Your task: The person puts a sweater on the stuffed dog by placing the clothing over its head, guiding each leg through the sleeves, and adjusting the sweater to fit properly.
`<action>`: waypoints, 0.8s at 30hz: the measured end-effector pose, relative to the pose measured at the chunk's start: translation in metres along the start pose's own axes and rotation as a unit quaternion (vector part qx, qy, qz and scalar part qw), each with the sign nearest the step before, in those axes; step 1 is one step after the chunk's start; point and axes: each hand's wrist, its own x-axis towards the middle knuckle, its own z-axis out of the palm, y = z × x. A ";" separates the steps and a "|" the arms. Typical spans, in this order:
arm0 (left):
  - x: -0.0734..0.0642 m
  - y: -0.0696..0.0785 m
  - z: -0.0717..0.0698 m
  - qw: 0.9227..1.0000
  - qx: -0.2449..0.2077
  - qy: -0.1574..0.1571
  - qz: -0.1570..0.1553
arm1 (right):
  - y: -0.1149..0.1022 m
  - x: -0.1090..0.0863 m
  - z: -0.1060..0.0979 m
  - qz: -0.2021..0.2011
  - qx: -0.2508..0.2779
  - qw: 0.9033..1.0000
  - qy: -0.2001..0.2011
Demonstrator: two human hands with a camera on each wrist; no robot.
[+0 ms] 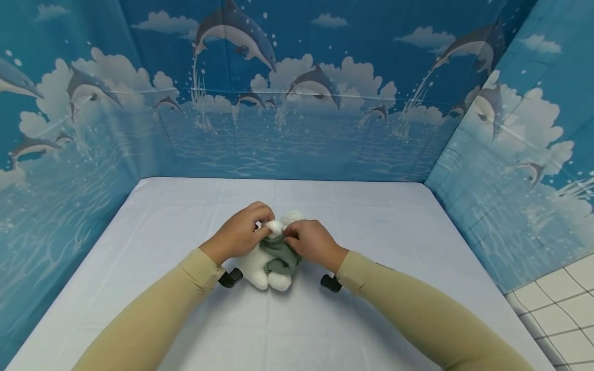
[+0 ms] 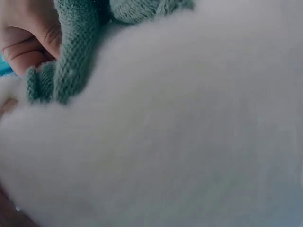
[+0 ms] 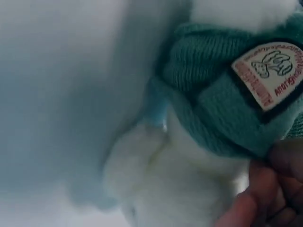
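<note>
A white plush toy in a green knitted sweater lies on the white-covered table. My left hand grips a white furry part near the sweater's upper edge with thumb and curled fingers. From the other side, my right hand pinches the sweater's edge between thumb and fingers. In the right wrist view a printed patch shows on the knit, with right fingertips at its hem. White fur fills most of the left wrist view. Which body part the left hand holds is partly hidden.
A white cloth covers the table. Blue curtains printed with dolphins hang behind it and at both sides. White tiles show at the lower right. Black wrist devices sit under both cuffs, close above the cloth.
</note>
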 end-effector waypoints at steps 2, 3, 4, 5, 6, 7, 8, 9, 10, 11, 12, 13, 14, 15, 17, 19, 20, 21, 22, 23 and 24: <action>-0.002 -0.001 -0.001 1.000 0.011 0.007 0.006 | -0.001 -0.002 0.000 -0.009 -0.038 0.999 0.011; -0.002 -0.001 -0.002 1.000 0.013 0.010 0.004 | -0.001 -0.003 -0.001 -0.009 -0.055 0.998 0.013; -0.003 -0.001 -0.003 1.000 0.014 0.014 0.002 | -0.001 -0.005 -0.001 -0.004 -0.068 0.998 0.013; -0.004 -0.001 -0.003 1.000 0.013 0.017 -0.001 | -0.001 -0.007 -0.002 -0.001 -0.079 0.997 0.013; -0.004 -0.002 -0.003 1.000 0.009 0.019 -0.005 | -0.001 -0.009 -0.003 0.001 -0.090 0.996 0.013; -0.005 -0.001 -0.004 1.000 0.003 0.019 -0.011 | -0.001 -0.010 -0.004 0.002 -0.098 0.995 0.011; -0.005 -0.001 -0.004 1.000 0.000 0.018 -0.016 | -0.001 -0.011 -0.005 0.001 -0.104 0.995 0.008; -0.005 0.000 -0.003 1.000 -0.005 0.015 -0.021 | -0.001 -0.012 -0.007 -0.001 -0.104 0.994 0.008; -0.006 0.000 -0.003 1.000 -0.007 0.014 -0.024 | -0.002 -0.012 -0.008 -0.005 -0.100 0.995 0.010; -0.006 0.000 -0.003 1.000 -0.009 0.014 -0.027 | -0.003 -0.011 -0.010 -0.013 -0.096 0.995 0.012; -0.006 0.001 -0.002 0.999 -0.011 0.015 -0.029 | -0.004 -0.010 -0.011 -0.021 -0.094 0.995 0.011; -0.006 0.002 -0.002 0.999 -0.011 0.017 -0.029 | -0.005 -0.009 -0.012 -0.031 -0.092 0.995 0.010; -0.006 0.001 -0.001 0.999 -0.012 0.019 -0.029 | -0.006 -0.007 -0.013 -0.042 -0.091 0.995 0.009; -0.006 0.001 0.001 0.999 -0.014 0.021 -0.027 | -0.007 -0.006 -0.013 -0.051 -0.090 0.995 0.009; -0.006 -0.001 0.004 0.999 -0.024 0.024 -0.024 | -0.008 -0.004 -0.012 -0.068 -0.093 0.993 0.009; -0.007 -0.003 0.007 0.999 -0.036 0.027 -0.023 | -0.008 -0.005 -0.010 -0.078 -0.107 0.991 0.011; -0.008 -0.004 0.008 0.998 -0.044 0.029 -0.024 | -0.007 -0.005 -0.009 -0.077 -0.115 0.990 0.013; -0.008 -0.004 0.009 0.998 -0.052 0.033 -0.027 | -0.007 -0.006 -0.009 -0.073 -0.124 0.989 0.015; -0.009 -0.004 0.010 0.997 -0.059 0.036 -0.031 | -0.008 -0.008 -0.009 -0.066 -0.133 0.989 0.014; -0.009 -0.004 0.010 0.997 -0.064 0.038 -0.035 | -0.008 -0.010 -0.010 -0.061 -0.146 0.987 0.013; -0.010 -0.004 0.011 0.996 -0.069 0.039 -0.040 | -0.008 -0.011 -0.012 -0.055 -0.157 0.986 0.010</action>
